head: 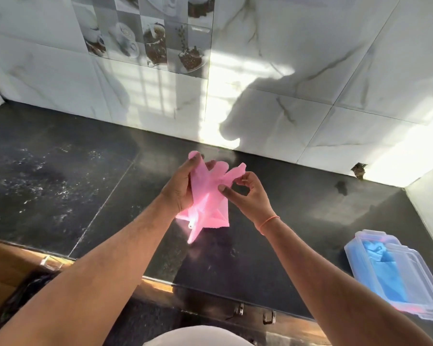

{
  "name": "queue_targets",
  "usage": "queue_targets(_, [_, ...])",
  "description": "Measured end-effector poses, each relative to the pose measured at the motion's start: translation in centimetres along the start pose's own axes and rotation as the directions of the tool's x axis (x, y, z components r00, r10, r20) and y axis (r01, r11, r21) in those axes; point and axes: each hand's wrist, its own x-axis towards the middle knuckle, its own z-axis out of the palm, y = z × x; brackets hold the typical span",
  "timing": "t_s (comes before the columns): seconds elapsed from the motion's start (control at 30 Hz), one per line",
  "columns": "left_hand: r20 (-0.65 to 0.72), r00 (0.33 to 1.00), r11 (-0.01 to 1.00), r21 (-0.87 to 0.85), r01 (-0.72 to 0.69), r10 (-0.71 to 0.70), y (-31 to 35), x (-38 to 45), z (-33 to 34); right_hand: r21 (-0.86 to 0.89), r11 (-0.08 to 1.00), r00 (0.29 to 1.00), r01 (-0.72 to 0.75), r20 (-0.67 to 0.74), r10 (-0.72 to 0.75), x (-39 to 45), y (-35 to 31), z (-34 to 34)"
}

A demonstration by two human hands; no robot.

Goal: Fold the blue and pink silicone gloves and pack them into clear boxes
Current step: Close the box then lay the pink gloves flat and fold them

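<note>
Both my hands hold a pink silicone glove [208, 196] above the middle of the black countertop [60, 183]. My left hand [180, 188] grips its left side, thumb up near one fingertip. My right hand [248, 193] pinches the glove's fingers at the right. The cuff hangs down toward me. At the right front edge stand clear boxes [410, 278], one of them containing a blue glove [383, 273].
A marble-tiled wall [285, 83] rises behind the counter, with strong sunlight and my shadow on it. A side wall closes the right end. Wooden trim and drawer handles [268, 317] run along the counter's front edge.
</note>
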Motion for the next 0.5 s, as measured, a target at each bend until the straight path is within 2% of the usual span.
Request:
queue_targets(0.07, [0.031,0.999,0.999,-0.014,0.029,-0.028,0.3,0.2,0.6,0.064,0.998,0.996,-0.01,0.094,0.004,-0.2,-0.1,-0.6])
queue_targets(0.17, [0.054,0.997,0.997,0.053,0.052,-0.055,0.1,0.6,1.9,0.154,0.986,0.981,-0.063,0.191,0.033,-0.6,-0.1,-1.7])
queue_targets(0.33, [-0.031,0.999,0.983,0.184,-0.005,0.011,-1.0,2.0,4.7,0.1,0.971,0.939,-0.216,0.294,0.178,-2.5,1.6,-4.0])
queue_targets(0.43, [0.032,0.991,0.954,0.279,0.113,-0.127,-2.6,2.9,5.1,0.122,0.951,0.933,-0.285,0.263,0.246,-4.0,3.3,-5.6])
queue_targets(0.5, [0.087,0.969,0.944,0.263,0.2,-0.23,-4.2,3.7,5.1,0.136,0.937,0.928,-0.321,0.245,0.282,-5.1,4.5,-6.9])
